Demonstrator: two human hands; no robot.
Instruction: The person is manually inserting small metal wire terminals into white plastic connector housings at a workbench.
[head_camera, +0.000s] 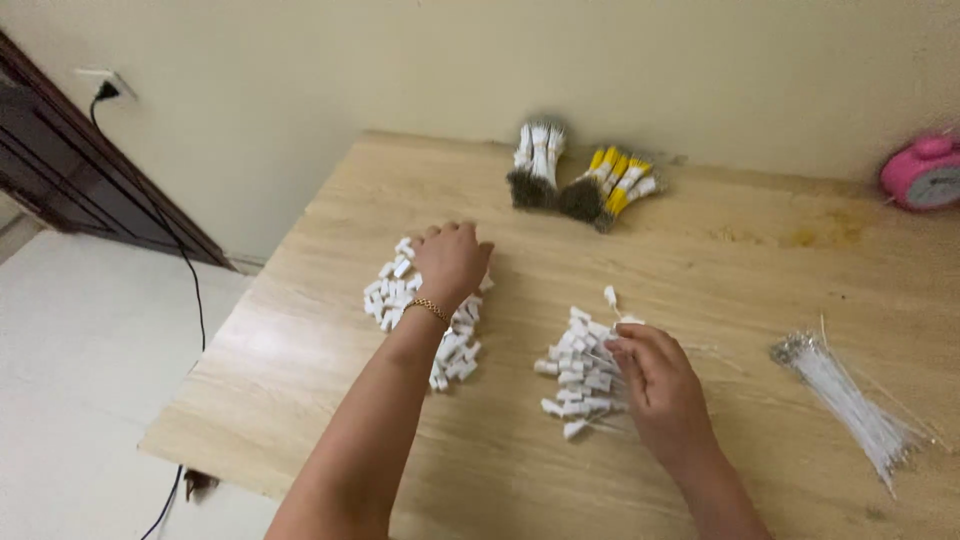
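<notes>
The left hand (452, 262) lies palm down on a loose heap of small white plastic pieces (440, 345) near the left edge of the wooden table (760, 290). Its fingers curl over the top of the heap; whether they grip any piece I cannot tell. The right hand (655, 385) rests at the right side of a second pile of white pieces (580, 375) in the middle of the table. Its fingertips are pinched close together on the pile, seemingly on one piece or thin tie, though the exact hold is hidden.

A sheaf of thin white ties (850, 400) lies well to the right. Finished bundles, white (538, 160) and yellow-banded (612, 185), sit near the wall, with a pink alarm clock (925, 172) at the far right.

The left heap sits close to the table edge, so a sweeping motion of that hand could likely push pieces onto the floor. The pieces are light and loose, so a careless pinch might scatter the middle pile or merge the two heaps.
</notes>
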